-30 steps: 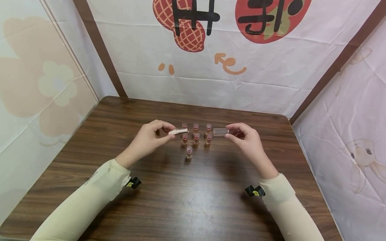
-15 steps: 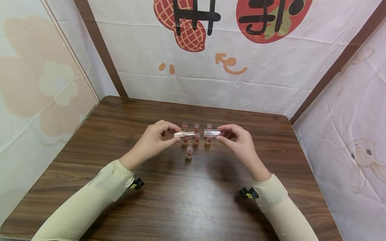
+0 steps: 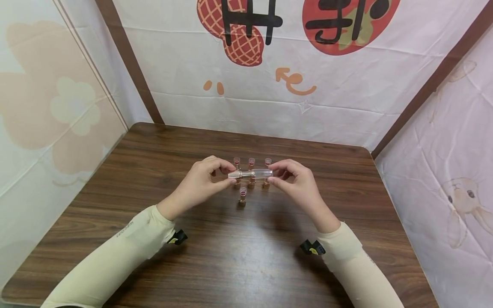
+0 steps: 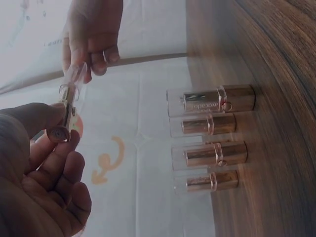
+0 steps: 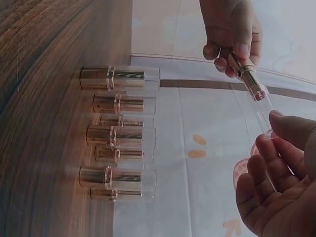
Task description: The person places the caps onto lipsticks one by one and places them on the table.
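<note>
Between my hands a gold lipstick tube (image 3: 247, 174) lies level above the table. My left hand (image 3: 204, 179) pinches its base end between thumb and fingers. My right hand (image 3: 295, 183) pinches the far end of a clear cap (image 3: 263, 173), whose mouth is over the tube's inner end. In the right wrist view, the red lipstick (image 5: 257, 92) shows inside the clear cap. Several more gold lipsticks with clear caps stand upright in rows below, among them a front lipstick (image 3: 242, 196); the held tube partly covers the rows in the head view.
The standing lipsticks are on a dark wood-grain table (image 3: 239, 256). White printed cloth (image 3: 250, 107) hangs behind it, with more cloth along both sides. Each wrist carries a small black camera, such as the right one (image 3: 313, 247).
Both hands have come together over the standing lipsticks, the left moving right and the right moving left. The cap, apart from the tube before, now meets its end.
</note>
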Demonstrator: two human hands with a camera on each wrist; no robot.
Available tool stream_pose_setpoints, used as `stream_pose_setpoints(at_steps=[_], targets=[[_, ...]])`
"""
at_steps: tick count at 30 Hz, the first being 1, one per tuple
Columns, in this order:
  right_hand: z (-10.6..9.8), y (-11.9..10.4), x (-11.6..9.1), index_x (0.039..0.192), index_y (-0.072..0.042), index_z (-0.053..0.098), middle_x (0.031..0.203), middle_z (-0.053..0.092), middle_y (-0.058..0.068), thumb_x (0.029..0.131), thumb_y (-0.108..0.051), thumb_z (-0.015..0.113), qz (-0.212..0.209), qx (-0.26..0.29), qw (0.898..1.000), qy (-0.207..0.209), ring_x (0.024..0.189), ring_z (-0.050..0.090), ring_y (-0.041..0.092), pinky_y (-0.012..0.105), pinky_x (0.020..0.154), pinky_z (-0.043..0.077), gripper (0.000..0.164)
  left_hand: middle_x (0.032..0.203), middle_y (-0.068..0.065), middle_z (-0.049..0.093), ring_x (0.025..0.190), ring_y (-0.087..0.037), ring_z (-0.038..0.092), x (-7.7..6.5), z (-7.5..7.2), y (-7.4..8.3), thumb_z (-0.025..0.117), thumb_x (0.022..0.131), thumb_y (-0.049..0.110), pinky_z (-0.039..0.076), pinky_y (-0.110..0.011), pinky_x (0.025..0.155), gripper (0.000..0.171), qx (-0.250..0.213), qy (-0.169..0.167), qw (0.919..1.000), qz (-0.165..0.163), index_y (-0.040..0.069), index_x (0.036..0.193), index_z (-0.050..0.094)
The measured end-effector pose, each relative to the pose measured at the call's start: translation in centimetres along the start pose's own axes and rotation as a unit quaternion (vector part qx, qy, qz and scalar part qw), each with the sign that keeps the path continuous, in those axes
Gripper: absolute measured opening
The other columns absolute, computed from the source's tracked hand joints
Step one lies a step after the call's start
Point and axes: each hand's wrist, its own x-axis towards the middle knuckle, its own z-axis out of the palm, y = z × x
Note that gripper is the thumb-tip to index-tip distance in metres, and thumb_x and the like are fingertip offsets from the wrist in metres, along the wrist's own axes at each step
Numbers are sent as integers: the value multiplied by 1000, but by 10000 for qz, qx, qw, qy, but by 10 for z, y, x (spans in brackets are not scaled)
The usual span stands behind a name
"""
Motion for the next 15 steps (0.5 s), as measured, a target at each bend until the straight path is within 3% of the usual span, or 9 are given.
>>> stream_pose_setpoints(at_steps=[8, 15], targets=[[6, -3, 0, 111, -19, 76, 99, 70, -1, 86, -17, 85, -169, 20, 9999, -21, 87, 63, 16, 35, 79, 54, 27, 95, 6, 68, 87, -13, 60, 1, 5, 6, 86, 84, 17, 48, -34, 75, 23, -153, 53, 9999, 34, 20, 104, 76], [8, -4, -1, 111, -19, 76, 95, 68, 0, 85, -16, 85, -56, 110, 9999, -56, 86, 62, 17, 37, 78, 55, 27, 94, 7, 67, 86, -12, 60, 1, 9, 11, 88, 83, 18, 46, -28, 73, 23, -286, 135, 9995, 95, 20, 103, 76]])
